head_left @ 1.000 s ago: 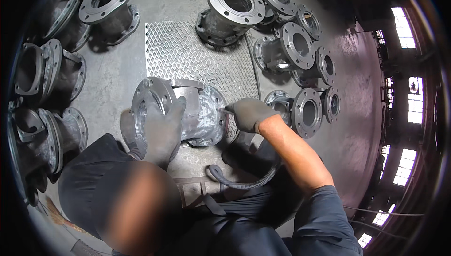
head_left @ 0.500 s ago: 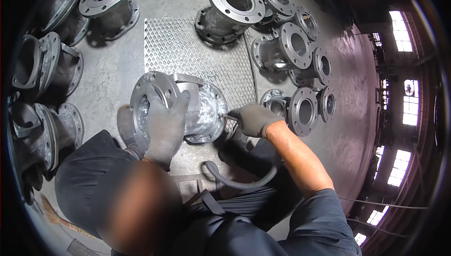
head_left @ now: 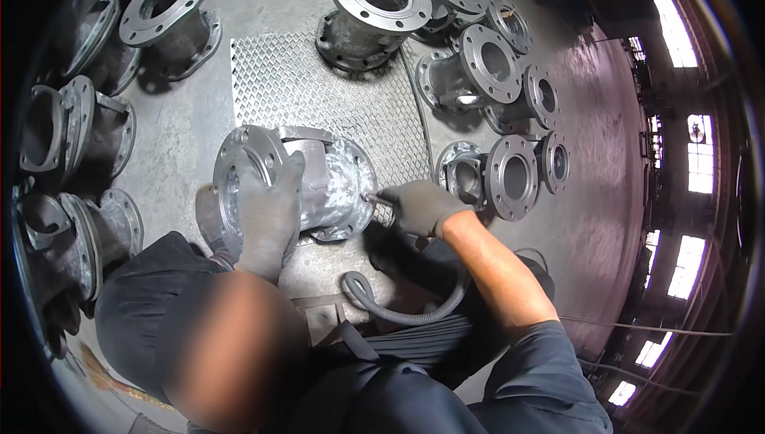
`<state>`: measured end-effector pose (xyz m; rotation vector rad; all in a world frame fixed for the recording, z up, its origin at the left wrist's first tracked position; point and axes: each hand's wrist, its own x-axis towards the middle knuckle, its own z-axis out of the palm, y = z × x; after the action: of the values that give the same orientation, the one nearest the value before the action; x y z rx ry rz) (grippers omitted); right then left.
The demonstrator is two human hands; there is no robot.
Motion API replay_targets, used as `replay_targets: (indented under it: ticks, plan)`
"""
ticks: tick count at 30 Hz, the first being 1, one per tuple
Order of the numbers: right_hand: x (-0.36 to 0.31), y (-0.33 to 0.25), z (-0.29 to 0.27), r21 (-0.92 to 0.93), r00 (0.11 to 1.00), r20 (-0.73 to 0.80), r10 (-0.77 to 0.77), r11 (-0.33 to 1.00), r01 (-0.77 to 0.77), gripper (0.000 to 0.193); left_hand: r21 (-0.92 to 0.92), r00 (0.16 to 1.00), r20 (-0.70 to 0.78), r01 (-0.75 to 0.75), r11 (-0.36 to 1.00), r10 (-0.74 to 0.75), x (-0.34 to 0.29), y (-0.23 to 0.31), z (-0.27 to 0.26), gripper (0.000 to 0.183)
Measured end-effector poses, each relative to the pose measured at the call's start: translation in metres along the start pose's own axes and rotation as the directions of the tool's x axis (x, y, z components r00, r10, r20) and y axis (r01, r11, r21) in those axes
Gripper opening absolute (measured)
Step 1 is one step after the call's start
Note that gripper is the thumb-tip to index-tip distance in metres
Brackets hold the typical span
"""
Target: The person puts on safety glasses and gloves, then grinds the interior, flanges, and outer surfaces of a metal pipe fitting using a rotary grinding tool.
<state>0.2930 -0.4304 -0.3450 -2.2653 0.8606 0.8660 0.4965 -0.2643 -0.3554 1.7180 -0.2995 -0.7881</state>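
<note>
A grey cast-metal flanged valve body (head_left: 335,183) lies on its side in front of me, chalky white patches on its right part. My gloved left hand (head_left: 269,207) closes over the wall of its left flange, fingers inside and thumb on the body. In my gloved right hand (head_left: 426,206) is a slim rod-like tool (head_left: 381,198), mostly hidden by the glove. Its tip meets the right flange at a bolt hole. A grey corrugated hose (head_left: 406,317) loops below the right forearm; whether it joins the tool is hidden.
A mesh metal plate (head_left: 291,75) lies on the floor beyond the valve body. Several flanged castings stand at the left (head_left: 100,135) and several at the right (head_left: 514,179). One upright flanged casting (head_left: 374,15) stands near the plate's far edge.
The view has shifted slightly, so the surrounding castings sit at different places in the picture. Both hands keep their hold, and the tool tip stays at the right flange.
</note>
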Motion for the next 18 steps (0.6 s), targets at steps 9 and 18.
replay_targets:
  ticks: [9,18]
  plan:
    - [0.005,-0.027,0.089,0.318,0.901,-0.432,0.038,0.941,0.113,0.056,0.109,0.999,-0.037,-0.014,0.994,0.018,0.009,-0.014,-0.002,0.092]
    - [0.021,-0.025,0.05,0.379,0.954,-0.298,-0.021,0.915,0.139,0.051,0.178,0.997,-0.071,-0.018,0.984,0.031,0.008,-0.021,-0.002,0.087]
